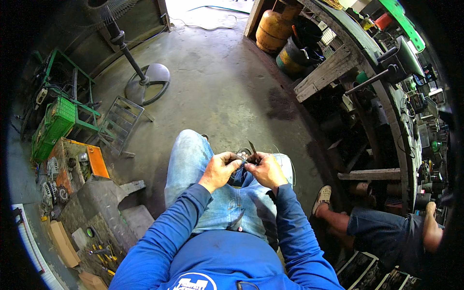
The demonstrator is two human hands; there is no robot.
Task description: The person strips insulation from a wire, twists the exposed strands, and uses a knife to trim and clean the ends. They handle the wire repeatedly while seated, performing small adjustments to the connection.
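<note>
My left hand (222,170) and my right hand (265,170) meet above my lap, both closed, with their fingertips pinching a small dark piece (244,163). Fingers cover most of it, so its kind cannot be made out. A thin dark pointed strip, like a narrow blade (252,148), sticks up by my right fingers; whether it is a knife I cannot tell. Fine pale wire (293,170) loops out to the right of that hand, over the knee of my jeans (189,157). Below the fingers, between my thighs, lies something dark blue, partly hidden.
At left stand a pedestal fan (153,77), a metal rack (121,123), a green crate (60,118) and a bench with pliers (108,251). A cluttered workbench (397,121) runs along the right, with a gas cylinder (273,31) beyond. Another person's leg (338,223) is at lower right.
</note>
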